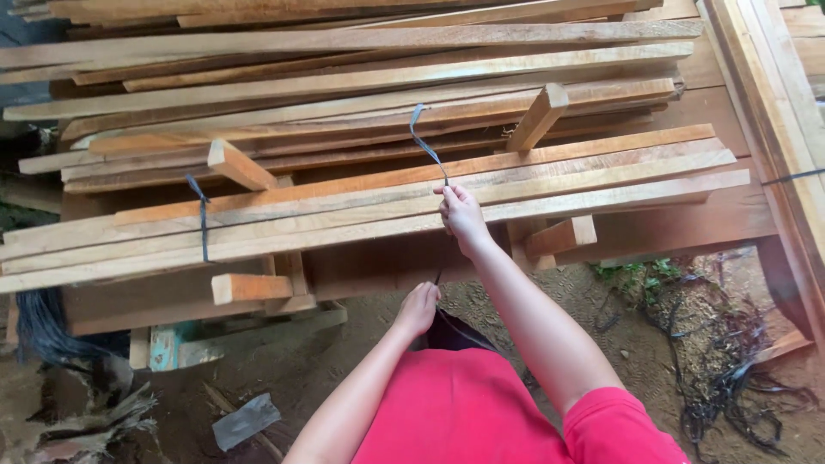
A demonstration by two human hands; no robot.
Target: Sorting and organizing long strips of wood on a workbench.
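A bundle of long thin wooden slats (pixel 550 185) lies across a wooden support in front of me. My right hand (pixel 462 215) pinches a dark plastic strap (pixel 424 142) whose free end rises up over the slats. Below the bundle, my left hand (pixel 418 308) grips the lower part of the same strap under the slats' front edge. Another dark strap (pixel 203 225) is wrapped around the bundle further left.
More slats are stacked behind (pixel 344 77), with short cross blocks (pixel 539 116) between layers. A heavy timber frame (pixel 773 103) runs along the right. Loose dark straps (pixel 730 378) lie on the dirt ground at right; scraps (pixel 245 419) lie at lower left.
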